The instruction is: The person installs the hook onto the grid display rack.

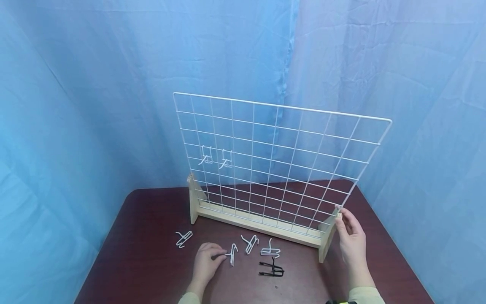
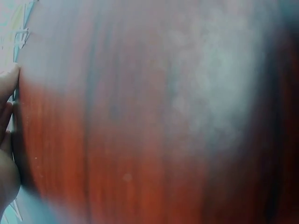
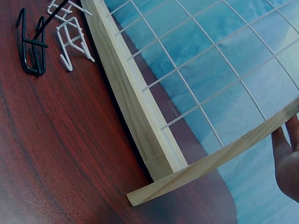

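Observation:
On the table stands a white wire grid panel [image 1: 262, 143] in a pale wooden base [image 1: 258, 228]. Two white hooks [image 1: 226, 162] hang on its left part. My left hand [image 1: 206, 261] pinches the end of a white wire hook [image 1: 233, 255] near the table's front. In the left wrist view only the edge of the left hand [image 2: 7, 135] shows, its hook hidden. My right hand [image 1: 352, 238] holds the top of the base's right wooden upright [image 1: 328, 236]; in the right wrist view, part of that hand [image 3: 286, 156] shows behind the upright.
Three more white hooks lie in front of the base: one at left [image 1: 184, 239], one at centre [image 1: 249, 244] and one at right [image 1: 270, 251]. A black hook [image 1: 272, 269] lies nearer me. Blue curtains [image 1: 114, 105] surround the dark red table [image 1: 152, 253].

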The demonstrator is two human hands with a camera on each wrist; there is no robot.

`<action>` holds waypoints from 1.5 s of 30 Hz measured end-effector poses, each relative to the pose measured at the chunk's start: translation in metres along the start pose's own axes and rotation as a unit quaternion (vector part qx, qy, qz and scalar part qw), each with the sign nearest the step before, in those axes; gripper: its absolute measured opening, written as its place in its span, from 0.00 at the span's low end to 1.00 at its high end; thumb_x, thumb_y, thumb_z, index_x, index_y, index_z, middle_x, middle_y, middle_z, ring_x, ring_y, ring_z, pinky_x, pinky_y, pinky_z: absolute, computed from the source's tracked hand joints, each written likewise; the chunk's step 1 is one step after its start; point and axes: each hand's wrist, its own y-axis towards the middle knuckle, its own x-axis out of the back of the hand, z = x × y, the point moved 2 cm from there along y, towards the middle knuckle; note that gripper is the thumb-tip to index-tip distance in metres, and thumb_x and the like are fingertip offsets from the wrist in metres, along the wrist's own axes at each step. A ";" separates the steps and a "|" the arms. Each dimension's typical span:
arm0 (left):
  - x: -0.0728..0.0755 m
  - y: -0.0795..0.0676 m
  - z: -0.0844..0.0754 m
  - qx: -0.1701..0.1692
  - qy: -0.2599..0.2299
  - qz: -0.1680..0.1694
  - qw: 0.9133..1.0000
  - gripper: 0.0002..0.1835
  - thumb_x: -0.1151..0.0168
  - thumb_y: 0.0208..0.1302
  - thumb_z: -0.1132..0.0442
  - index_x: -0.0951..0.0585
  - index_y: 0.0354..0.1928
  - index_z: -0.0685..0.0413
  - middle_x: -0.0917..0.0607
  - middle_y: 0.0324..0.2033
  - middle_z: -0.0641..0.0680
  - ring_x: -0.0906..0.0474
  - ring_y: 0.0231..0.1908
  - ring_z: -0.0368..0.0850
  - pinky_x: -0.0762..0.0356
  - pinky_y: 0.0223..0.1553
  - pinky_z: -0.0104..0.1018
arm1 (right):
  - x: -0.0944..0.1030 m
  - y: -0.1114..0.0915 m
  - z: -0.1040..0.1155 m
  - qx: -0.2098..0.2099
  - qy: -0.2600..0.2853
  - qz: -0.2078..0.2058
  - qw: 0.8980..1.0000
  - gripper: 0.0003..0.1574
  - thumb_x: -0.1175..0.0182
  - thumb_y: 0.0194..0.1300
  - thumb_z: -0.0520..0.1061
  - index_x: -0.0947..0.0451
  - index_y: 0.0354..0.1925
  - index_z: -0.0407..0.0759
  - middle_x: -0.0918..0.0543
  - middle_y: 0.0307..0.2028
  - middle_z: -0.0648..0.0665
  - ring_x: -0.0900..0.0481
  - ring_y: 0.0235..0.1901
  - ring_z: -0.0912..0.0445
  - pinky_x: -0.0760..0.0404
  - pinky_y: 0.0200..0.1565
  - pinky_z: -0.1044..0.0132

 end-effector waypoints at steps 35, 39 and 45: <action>0.007 0.002 -0.014 0.065 -0.050 0.038 0.996 0.08 0.27 0.45 0.61 0.16 0.27 0.39 0.19 0.26 0.34 0.24 0.35 0.37 0.27 0.43 0.40 | 0.000 -0.001 0.000 -0.004 -0.013 -0.005 1.000 0.22 0.46 0.66 0.39 0.29 0.58 0.40 0.26 0.56 0.49 0.29 0.53 0.63 0.30 0.48 0.81; 0.006 0.002 -0.016 0.084 -0.059 0.028 0.994 0.09 0.27 0.45 0.61 0.17 0.29 0.39 0.19 0.27 0.35 0.24 0.36 0.38 0.27 0.44 0.42 | 0.000 -0.001 0.000 -0.001 -0.010 -0.005 1.000 0.22 0.46 0.66 0.38 0.29 0.58 0.40 0.26 0.56 0.47 0.29 0.53 0.63 0.30 0.48 0.81; 0.006 0.005 -0.020 0.107 -0.080 0.010 0.991 0.09 0.28 0.46 0.61 0.17 0.30 0.41 0.19 0.29 0.37 0.22 0.37 0.41 0.27 0.45 0.43 | 0.000 -0.001 -0.001 0.000 -0.004 -0.006 1.000 0.22 0.46 0.66 0.38 0.29 0.58 0.39 0.25 0.55 0.48 0.29 0.53 0.64 0.30 0.47 0.81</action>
